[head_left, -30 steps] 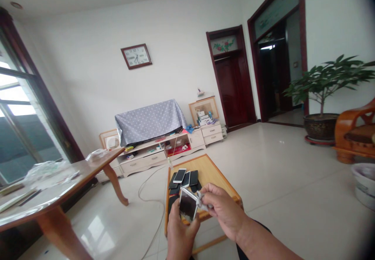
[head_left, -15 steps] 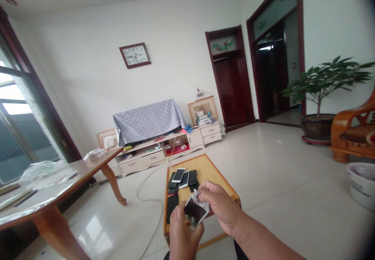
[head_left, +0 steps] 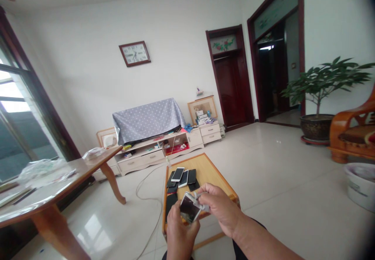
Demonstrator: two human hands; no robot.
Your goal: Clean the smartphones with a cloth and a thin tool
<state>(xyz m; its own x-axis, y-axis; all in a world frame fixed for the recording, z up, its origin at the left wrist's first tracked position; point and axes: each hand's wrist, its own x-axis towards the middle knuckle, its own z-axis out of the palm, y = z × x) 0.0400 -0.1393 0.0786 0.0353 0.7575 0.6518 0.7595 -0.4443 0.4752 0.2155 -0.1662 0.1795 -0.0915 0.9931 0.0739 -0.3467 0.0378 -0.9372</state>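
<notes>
My left hand [head_left: 182,225] grips a white-edged smartphone [head_left: 190,208] by its lower end, fingers on one side and thumb on the other. The dark screen faces up towards me. A crumpled whitish cloth [head_left: 203,205] is bunched under the fingers of my right hand [head_left: 215,202], which presses it against the phone's right edge. Both hands are above the near part of a small wooden table [head_left: 215,174]. Beyond them lie several other phones, among them a white one [head_left: 177,174] on top of the group and a black one [head_left: 191,176] beside it.
A larger table [head_left: 63,189] with plastic bags [head_left: 41,170] stands at the left. A cable [head_left: 149,199] runs over the floor beside the small table. To the right are a white bucket [head_left: 361,189], a potted plant [head_left: 318,127] and a wooden armchair [head_left: 340,135].
The phone and my left hand have shifted slightly left and up. My right hand has moved the cloth from the phone's top corner to its right edge.
</notes>
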